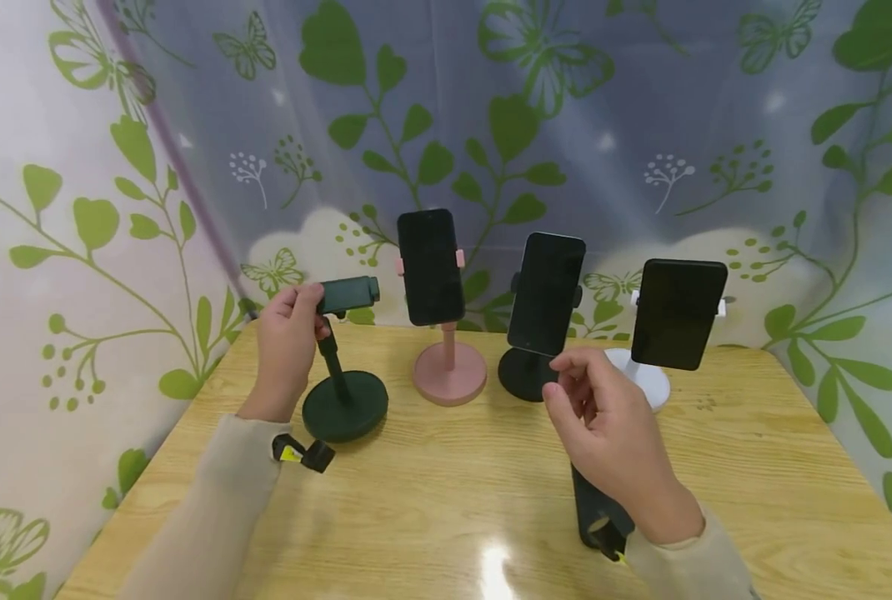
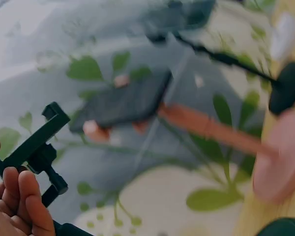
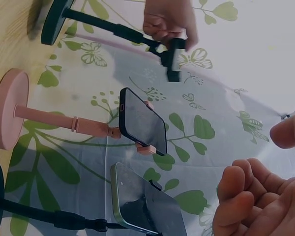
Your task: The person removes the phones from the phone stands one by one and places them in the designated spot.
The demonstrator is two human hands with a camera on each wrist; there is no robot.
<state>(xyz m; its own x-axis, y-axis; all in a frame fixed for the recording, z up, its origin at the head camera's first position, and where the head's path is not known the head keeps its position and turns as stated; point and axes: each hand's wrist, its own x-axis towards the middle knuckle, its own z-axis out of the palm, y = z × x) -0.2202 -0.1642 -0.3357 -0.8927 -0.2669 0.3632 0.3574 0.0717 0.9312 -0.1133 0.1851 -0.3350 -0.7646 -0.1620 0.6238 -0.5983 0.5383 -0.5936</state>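
My left hand (image 1: 284,337) grips one end of the clamp head (image 1: 348,294) on a dark green phone stand (image 1: 346,408), at the left of the table. In the left wrist view, the thumb and fingers are around one end of the empty clamp, whose far jaw juts out. My right hand (image 1: 614,425) hovers before the black stand, fingers loosely curled and holding nothing. Below that hand a dark phone (image 1: 592,508) lies on the table, partly hidden by the hand and wrist.
Behind the hands stand a pink phone stand (image 1: 449,372), a black one (image 1: 524,375) and a white one (image 1: 652,385). Each carries a phone with a dark screen. A leaf-patterned curtain (image 1: 431,100) hangs behind the wooden table (image 1: 416,500).
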